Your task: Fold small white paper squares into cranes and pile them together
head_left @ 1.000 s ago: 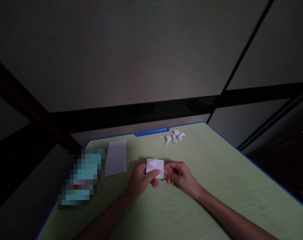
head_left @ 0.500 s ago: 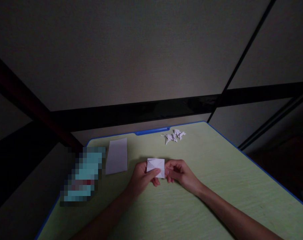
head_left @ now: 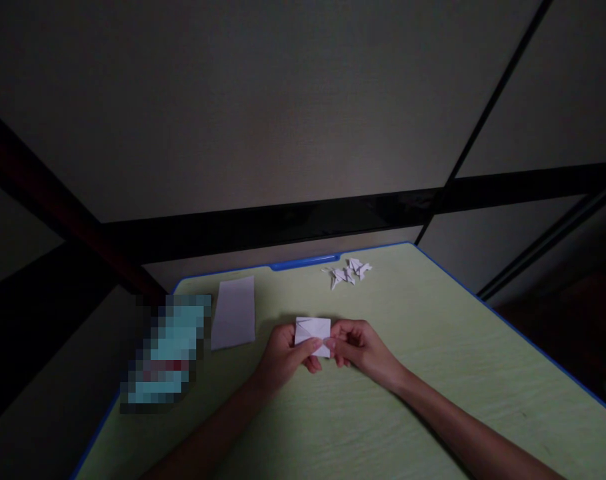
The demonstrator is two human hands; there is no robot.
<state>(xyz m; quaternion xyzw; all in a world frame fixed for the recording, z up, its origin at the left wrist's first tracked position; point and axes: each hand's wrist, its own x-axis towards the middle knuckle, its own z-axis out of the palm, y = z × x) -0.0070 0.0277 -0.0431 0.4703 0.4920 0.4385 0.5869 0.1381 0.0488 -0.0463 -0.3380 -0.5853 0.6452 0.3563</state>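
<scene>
A small folded square of white paper is held up between my two hands above the table. Diagonal creases and flaps show on its upper face. My left hand pinches it from the left, thumb lying across the front and fingers underneath. At the right edge, my right hand grips the same paper, its thumb tip on the front near the lower right. The fingers behind the paper are partly hidden.
The light green table has a blue rim. Several small folded white paper figures lie near its back edge. White paper sheets rest at the left, beside a blurred teal item. A panelled wall stands behind.
My right thumb has moved left onto the front of the folded paper. The paper and my left hand have shifted very slightly right.
</scene>
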